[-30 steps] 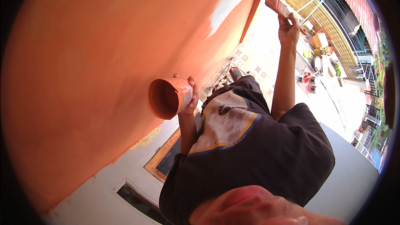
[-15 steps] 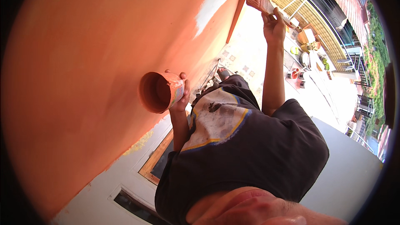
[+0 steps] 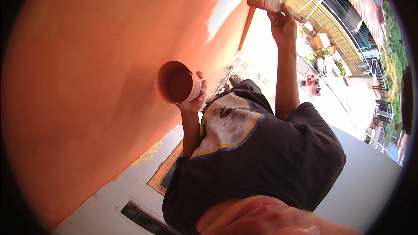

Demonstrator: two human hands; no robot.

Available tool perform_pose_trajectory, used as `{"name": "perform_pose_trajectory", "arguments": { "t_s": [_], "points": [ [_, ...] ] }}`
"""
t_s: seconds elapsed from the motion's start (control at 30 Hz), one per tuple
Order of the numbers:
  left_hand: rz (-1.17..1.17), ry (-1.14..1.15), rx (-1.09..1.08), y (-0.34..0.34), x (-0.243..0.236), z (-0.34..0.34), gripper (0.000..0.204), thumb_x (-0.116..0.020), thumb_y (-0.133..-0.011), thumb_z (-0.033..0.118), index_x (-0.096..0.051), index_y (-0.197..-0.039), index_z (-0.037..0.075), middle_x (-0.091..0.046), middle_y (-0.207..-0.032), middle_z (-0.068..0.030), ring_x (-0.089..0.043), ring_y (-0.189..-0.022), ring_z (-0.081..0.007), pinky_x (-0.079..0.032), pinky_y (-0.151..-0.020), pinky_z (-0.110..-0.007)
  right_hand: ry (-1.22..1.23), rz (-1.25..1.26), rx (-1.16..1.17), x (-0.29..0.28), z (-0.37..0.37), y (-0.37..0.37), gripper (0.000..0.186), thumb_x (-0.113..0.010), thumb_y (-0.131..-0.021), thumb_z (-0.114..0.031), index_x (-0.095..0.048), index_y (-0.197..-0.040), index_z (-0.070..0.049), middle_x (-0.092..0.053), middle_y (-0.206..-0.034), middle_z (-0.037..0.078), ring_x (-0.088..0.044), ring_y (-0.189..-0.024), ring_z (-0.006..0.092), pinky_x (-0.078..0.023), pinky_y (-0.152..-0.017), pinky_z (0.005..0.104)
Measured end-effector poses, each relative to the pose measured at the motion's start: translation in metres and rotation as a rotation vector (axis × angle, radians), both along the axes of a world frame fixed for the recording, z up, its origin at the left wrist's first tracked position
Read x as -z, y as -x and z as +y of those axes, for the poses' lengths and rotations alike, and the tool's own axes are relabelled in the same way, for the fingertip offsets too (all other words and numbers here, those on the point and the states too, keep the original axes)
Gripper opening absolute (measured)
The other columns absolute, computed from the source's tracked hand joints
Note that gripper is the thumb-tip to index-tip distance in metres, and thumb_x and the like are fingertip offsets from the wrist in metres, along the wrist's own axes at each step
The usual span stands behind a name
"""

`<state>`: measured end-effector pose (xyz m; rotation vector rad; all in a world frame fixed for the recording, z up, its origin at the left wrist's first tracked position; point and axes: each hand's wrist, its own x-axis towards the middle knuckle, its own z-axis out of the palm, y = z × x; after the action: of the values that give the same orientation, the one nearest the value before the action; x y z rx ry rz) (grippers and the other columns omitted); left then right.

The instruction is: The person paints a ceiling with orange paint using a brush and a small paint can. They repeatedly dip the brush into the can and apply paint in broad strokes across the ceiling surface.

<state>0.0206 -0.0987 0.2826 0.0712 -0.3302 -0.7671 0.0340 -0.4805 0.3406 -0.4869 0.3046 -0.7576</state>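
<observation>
My left hand (image 3: 197,100) is closed around a paint-smeared plastic tub (image 3: 191,88), its mouth tilted so that the orange-brown inside shows. Up at the right, my right hand (image 3: 285,28) grips a wide paintbrush (image 3: 271,2) by its handle. The brush's bristles are coated orange and point left, close to the wall's edge in the picture; whether they touch it I cannot tell. Orange paint covers most of the wall (image 3: 96,61), while a pale unpainted patch (image 3: 228,2) shows at its upper part, left of the brush.
A white door or window frame with a wooden edge (image 3: 167,165) lies below the orange wall. On the bright floor at the right stand several paint cans (image 3: 308,81). Farther off are boxes (image 3: 321,41), a yellowish corrugated fence (image 3: 333,17) and railings.
The tub in my left hand has risen and shifted right, its mouth turned more into view. My right hand has moved the paintbrush slightly left, toward the wall.
</observation>
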Motion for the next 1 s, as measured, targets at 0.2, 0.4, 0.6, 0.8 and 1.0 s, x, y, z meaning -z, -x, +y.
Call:
{"name": "perform_pose_trajectory", "arguments": {
  "t_s": [0.2, 0.4, 0.6, 0.8, 1.0],
  "points": [
    [0.075, -0.053, 0.025, -0.009, -0.003, -0.007, 0.074, -0.07, -0.09, 0.057, -0.05, -0.146, 0.013, -0.042, -0.139, -0.026, -0.053, -0.113, -0.0429, -0.063, -0.073, -0.042, 0.234, -0.118, -0.18, -0.035, 0.023, 0.001, 0.016, -0.057, -0.105, -0.012, -0.059, -0.114, 0.001, -0.069, -0.108, 0.015, -0.072, -0.098, 0.0266, -0.064, -0.084, 0.039],
    [0.136, -0.131, -0.068, -0.007, -0.011, -0.02, 0.081, -0.047, -0.098, 0.065, -0.042, -0.149, 0.002, -0.056, -0.136, -0.028, -0.065, -0.103, -0.0459, -0.059, -0.058, -0.041, 0.435, -0.209, -0.347, -0.078, 0.05, 0.003, 0.013, -0.063, -0.101, -0.012, -0.058, -0.108, -0.002, -0.063, -0.102, 0.011, -0.067, -0.094, 0.0242, -0.058, -0.078, 0.0404],
    [0.094, -0.124, -0.035, -0.019, -0.02, -0.029, 0.079, -0.043, -0.098, 0.068, -0.042, -0.151, 0.009, -0.056, -0.139, -0.0239, -0.067, -0.099, -0.0424, -0.056, -0.053, -0.04, 0.734, -0.361, -0.525, -0.099, 0.056, 0.007, 0.018, -0.062, -0.1, -0.009, -0.058, -0.115, 0.0, -0.07, -0.105, 0.016, -0.07, -0.099, 0.0213, -0.054, -0.09, 0.0356],
    [0.171, -0.364, -0.207, -0.01, -0.029, -0.033, 0.081, -0.044, -0.095, 0.073, -0.048, -0.144, 0.009, -0.06, -0.117, -0.0264, -0.065, -0.086, -0.0361, -0.051, -0.048, -0.033, 1.247, -0.382, -0.571, -0.125, 0.073, 0.01, 0.021, -0.074, -0.093, -0.006, -0.062, -0.108, 0.003, -0.067, -0.1, 0.013, -0.068, -0.093, 0.0189, -0.055, -0.08, 0.0305],
    [0.227, -0.457, -0.277, 0.0, -0.051, -0.041, 0.076, -0.043, -0.097, 0.071, -0.046, -0.145, 0.012, -0.062, -0.119, -0.0237, -0.067, -0.087, -0.0363, -0.051, -0.045, -0.034, 1.41, -0.244, -0.66, -0.158, 0.119, 0.026, 0.007, -0.079, -0.085, -0.002, -0.074, -0.081, 0.0, -0.067, -0.084, 0.004, -0.067, -0.077, 0.017, -0.051, -0.066, 0.0323]
  ]
}}
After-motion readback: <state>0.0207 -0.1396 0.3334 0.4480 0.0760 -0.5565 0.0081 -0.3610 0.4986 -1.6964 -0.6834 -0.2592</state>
